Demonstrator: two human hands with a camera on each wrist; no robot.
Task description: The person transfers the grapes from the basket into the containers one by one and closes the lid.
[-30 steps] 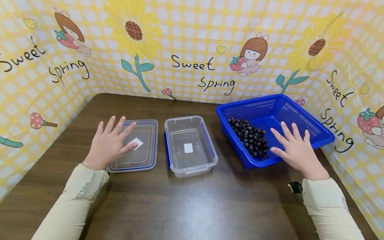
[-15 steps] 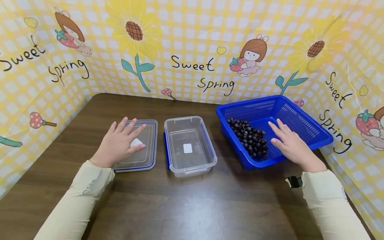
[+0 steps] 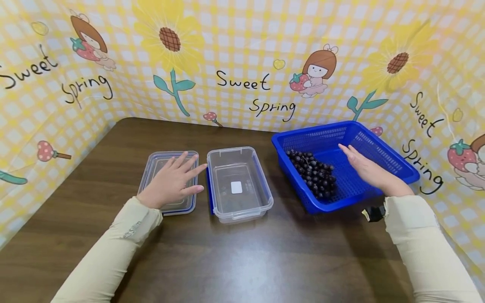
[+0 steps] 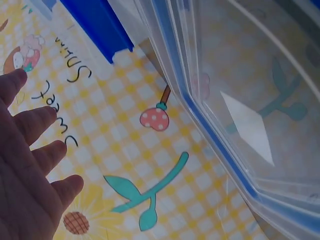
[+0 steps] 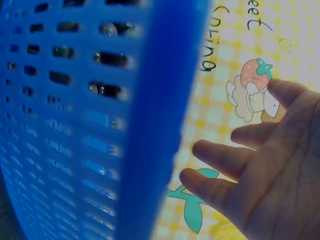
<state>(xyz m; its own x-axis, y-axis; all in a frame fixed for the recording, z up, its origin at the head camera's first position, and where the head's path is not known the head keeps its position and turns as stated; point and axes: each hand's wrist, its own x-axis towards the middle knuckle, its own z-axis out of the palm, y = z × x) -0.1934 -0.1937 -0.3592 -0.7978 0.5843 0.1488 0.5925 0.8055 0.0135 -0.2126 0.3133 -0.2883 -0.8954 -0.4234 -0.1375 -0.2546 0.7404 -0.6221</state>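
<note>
With fingers spread, my left hand (image 3: pixel 172 181) hovers over the clear lid (image 3: pixel 178 206) with a blue seal, its fingertips near the left side of the clear plastic box (image 3: pixel 242 210). In the left wrist view the lid (image 4: pixel 210 120) and the left hand (image 4: pixel 30 165) are apart. My right hand (image 3: pixel 367 170) is above the blue basket (image 3: pixel 326 207), fingers straight and together, holding nothing. Dark grapes (image 3: pixel 312 172) lie in the left part of that basket. The right wrist view has the right hand (image 5: pixel 270 160) apart from the perforated basket wall (image 5: pixel 75 140).
A brown wooden table (image 3: pixel 212 269) bears everything. Patterned yellow-checked cloth (image 3: pixel 242 54) rises behind it and along both sides. A blue locking flap (image 3: pixel 211 191) hangs on the left side of the box. At the right wrist sits a small black device (image 3: pixel 374 213).
My left hand has moved right across the lid toward the box. The right hand has turned edge-on and shifted slightly away from me over the basket. Lid, box and grapes stay in place.
</note>
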